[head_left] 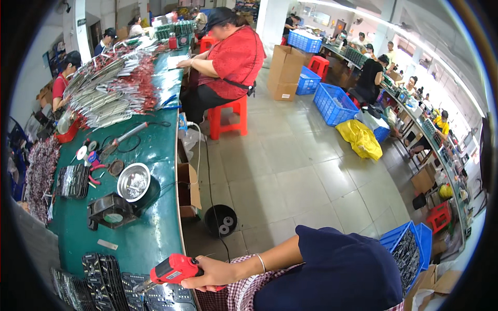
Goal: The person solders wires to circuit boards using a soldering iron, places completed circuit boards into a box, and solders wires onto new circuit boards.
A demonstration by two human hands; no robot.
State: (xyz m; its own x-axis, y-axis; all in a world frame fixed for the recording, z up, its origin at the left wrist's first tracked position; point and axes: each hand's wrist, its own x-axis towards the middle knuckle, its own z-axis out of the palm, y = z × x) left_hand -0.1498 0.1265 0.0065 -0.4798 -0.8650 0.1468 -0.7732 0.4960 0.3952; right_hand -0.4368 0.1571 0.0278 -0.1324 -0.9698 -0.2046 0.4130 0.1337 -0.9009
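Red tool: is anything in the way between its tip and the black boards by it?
Nothing visible is. The right grip is wrapped round the red tool, and its tip points at the black boards with nothing seen between. I can't tell if it touches them.

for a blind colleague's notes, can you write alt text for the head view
A person's right hand grips a red handheld tool, its tip near dark circuit boards on a green table. Farther along are a metal bowl and a heap of thin parts; a person in red sits on a red stool.
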